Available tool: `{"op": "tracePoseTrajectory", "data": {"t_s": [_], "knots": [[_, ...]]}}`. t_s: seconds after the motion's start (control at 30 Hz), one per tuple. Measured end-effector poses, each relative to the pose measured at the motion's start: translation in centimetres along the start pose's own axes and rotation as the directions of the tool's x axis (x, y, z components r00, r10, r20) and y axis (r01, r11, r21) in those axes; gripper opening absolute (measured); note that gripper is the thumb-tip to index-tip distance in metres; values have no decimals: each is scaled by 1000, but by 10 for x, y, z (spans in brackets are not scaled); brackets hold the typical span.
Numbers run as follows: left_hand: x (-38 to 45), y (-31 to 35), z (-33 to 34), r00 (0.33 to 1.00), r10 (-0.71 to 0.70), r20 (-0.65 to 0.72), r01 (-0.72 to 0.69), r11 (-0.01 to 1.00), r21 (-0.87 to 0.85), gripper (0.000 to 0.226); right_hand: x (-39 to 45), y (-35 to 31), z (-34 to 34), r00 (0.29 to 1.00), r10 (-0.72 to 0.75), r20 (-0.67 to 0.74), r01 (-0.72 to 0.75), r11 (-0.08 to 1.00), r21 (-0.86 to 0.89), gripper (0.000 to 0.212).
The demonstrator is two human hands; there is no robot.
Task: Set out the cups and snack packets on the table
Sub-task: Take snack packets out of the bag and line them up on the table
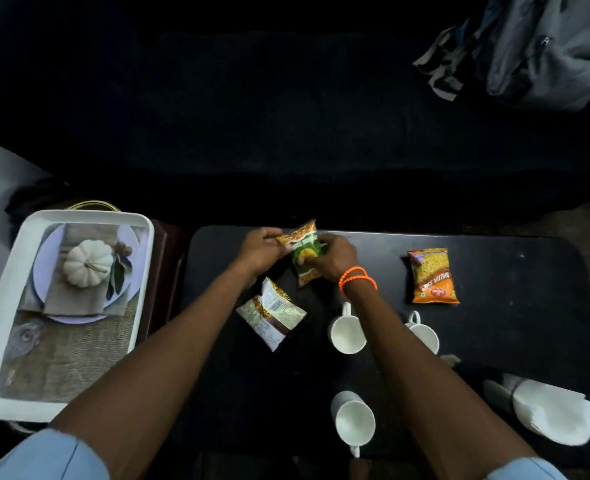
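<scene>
- Right now both hands hold one green and yellow snack packet [305, 252] above the far middle of the dark table [515, 341].
- The left hand [260, 249] pinches the packet's upper left corner between its fingers.
- The right hand [335, 256] clasps the packet's right edge, fingers curled over it; orange bead bands [355, 277] circle that wrist.
- A second packet, white and gold [271, 313], lies on the table just below the held one, under the left forearm, tilted and showing its barcode side.
- A third packet, orange [432, 275], lies flat on the table to the right, well apart from the hands.
- Two white cups [347, 330] [423, 332] stand near each other beside the right forearm, handles pointing away from the person.
- A third white cup [354, 419] stands nearer the person, handle pointing toward the person.
- A white folded paper thing [553, 410] rests at the table's near right corner; what it is I cannot tell.
- A white tray [6, 306] with a printed pumpkin picture sits left of the table.
- A grey bag [535, 46] lies on the dark seat beyond.
</scene>
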State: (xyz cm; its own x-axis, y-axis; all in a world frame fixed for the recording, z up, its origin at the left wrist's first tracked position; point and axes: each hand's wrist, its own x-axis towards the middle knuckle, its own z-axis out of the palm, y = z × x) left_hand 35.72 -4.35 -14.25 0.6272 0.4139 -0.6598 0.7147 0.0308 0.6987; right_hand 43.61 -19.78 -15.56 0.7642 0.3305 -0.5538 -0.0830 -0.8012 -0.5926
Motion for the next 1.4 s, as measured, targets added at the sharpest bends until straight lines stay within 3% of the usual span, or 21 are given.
{"op": "tracePoseTrajectory", "data": {"t_s": [0.13,0.27,0.33,0.47,0.77,0.9,0.97,1.07,1.13,1.27,1.4], "knots": [[0,27,38,989,114,96,-119,992,46,58,-3,24,-38,993,41,-112,-39,999,22,63],[-2,31,81,969,142,203,-201,930,308,67,-9,56,-59,991,130,-42,-130,991,13,72],[-3,25,97,964,137,228,-214,909,358,74,-12,68,-64,988,148,-41,-147,989,27,71],[-6,15,119,960,160,229,-241,889,389,89,-19,84,-70,986,139,-92,-137,990,25,58],[-15,4,143,943,235,238,-322,825,464,91,-35,102,-79,997,15,-80,-14,1000,4,74],[-15,5,136,938,230,260,-329,829,453,94,-34,97,-82,998,29,-55,-31,999,-29,75],[-16,6,125,935,253,248,-340,836,430,94,-36,88,-80,994,24,-109,-31,998,-58,76],[-20,4,99,943,315,106,-331,875,353,84,-43,64,-67,953,-84,-291,43,989,-144,63],[-26,-8,81,942,332,-56,-296,896,332,69,-47,44,-53,932,-170,-321,134,982,-132,53],[-45,-52,44,894,257,-367,-148,942,301,44,-47,1,-6,974,-221,-46,217,973,-75,47],[-65,-83,23,781,4,-624,161,965,208,40,-42,-17,45,952,-79,296,148,965,-217,49]]}}
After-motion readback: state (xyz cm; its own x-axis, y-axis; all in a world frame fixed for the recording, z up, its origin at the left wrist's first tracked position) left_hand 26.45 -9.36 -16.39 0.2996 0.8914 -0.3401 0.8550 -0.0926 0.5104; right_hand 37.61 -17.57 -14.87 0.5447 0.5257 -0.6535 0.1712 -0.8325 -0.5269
